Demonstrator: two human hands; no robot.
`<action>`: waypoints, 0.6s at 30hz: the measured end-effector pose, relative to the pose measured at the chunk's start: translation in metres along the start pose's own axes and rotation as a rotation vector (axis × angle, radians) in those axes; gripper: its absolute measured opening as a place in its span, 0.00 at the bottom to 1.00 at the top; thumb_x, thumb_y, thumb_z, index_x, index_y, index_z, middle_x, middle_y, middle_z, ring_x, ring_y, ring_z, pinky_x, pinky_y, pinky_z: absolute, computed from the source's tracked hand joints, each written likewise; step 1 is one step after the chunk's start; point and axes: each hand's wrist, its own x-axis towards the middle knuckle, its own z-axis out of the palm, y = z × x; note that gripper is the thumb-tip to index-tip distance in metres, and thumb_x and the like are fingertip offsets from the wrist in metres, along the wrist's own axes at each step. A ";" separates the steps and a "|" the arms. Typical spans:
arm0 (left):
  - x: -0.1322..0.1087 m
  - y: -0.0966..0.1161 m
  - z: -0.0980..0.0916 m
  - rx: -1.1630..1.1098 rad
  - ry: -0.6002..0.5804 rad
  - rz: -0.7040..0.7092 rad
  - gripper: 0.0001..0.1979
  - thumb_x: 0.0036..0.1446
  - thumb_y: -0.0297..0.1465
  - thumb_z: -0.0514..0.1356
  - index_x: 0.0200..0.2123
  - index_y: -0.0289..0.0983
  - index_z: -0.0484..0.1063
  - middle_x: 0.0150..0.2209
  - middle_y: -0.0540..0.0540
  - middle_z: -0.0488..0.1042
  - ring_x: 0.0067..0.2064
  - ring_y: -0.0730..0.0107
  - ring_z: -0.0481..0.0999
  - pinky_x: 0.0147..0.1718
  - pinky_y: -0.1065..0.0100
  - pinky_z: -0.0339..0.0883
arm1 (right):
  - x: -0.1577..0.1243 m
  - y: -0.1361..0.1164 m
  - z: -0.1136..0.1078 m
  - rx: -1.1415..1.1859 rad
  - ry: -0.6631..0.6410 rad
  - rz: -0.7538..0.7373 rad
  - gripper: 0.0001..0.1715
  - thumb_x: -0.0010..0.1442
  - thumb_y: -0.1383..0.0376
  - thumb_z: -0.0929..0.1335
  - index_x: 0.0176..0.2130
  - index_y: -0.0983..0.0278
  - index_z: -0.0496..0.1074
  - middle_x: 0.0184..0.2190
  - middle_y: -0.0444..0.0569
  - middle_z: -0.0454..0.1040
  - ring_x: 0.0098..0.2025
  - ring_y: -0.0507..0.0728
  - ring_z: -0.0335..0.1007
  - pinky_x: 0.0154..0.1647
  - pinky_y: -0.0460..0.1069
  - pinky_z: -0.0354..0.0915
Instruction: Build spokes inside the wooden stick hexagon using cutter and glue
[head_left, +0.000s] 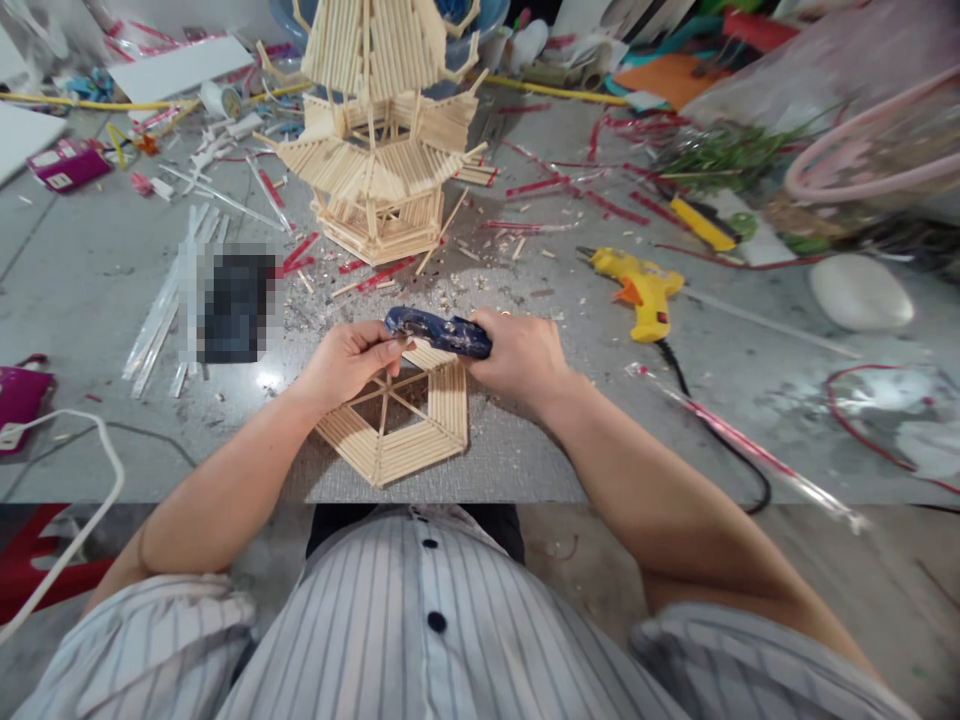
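Note:
My right hand is closed around a worn dark blue hand tool with pale scuffs; its exact kind is unclear. The tool reaches across to my left hand, whose thumb and forefinger are pinched together under its far end. What those fingers grip is too small to make out. Below both hands, a hexagonal frame of thin wooden sticks lies flat near the table edge, with spokes meeting in its middle. My hands cover its far side. Behind it stands a tiered pagoda model of wooden sticks.
A yellow glue gun with a black cord lies at right, beyond it a yellow-handled cutter. Clear glue sticks and a blurred dark object lie at left. Red-and-clear wrappers and stick scraps litter the grey table.

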 end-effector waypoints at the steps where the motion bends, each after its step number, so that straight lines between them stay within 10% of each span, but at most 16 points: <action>1: 0.000 0.001 0.000 0.001 -0.015 -0.021 0.13 0.55 0.38 0.61 0.27 0.34 0.71 0.20 0.52 0.70 0.17 0.85 0.57 0.16 0.76 0.48 | 0.001 0.001 0.001 0.018 0.019 0.013 0.18 0.52 0.60 0.65 0.43 0.61 0.73 0.32 0.53 0.77 0.32 0.63 0.71 0.28 0.51 0.54; 10: -0.001 0.014 -0.002 0.220 -0.143 -0.241 0.12 0.54 0.37 0.61 0.27 0.33 0.74 0.21 0.51 0.73 0.17 0.84 0.59 0.18 0.75 0.50 | 0.016 0.029 0.021 0.161 0.309 0.044 0.27 0.57 0.50 0.65 0.49 0.63 0.70 0.38 0.58 0.76 0.39 0.66 0.71 0.39 0.58 0.64; 18: -0.004 0.024 0.009 0.635 -0.371 -0.280 0.08 0.49 0.32 0.62 0.26 0.35 0.80 0.22 0.51 0.76 0.25 0.78 0.68 0.27 0.73 0.56 | 0.015 0.030 0.022 0.160 0.213 0.044 0.27 0.57 0.53 0.65 0.51 0.65 0.67 0.43 0.61 0.73 0.45 0.70 0.69 0.47 0.64 0.62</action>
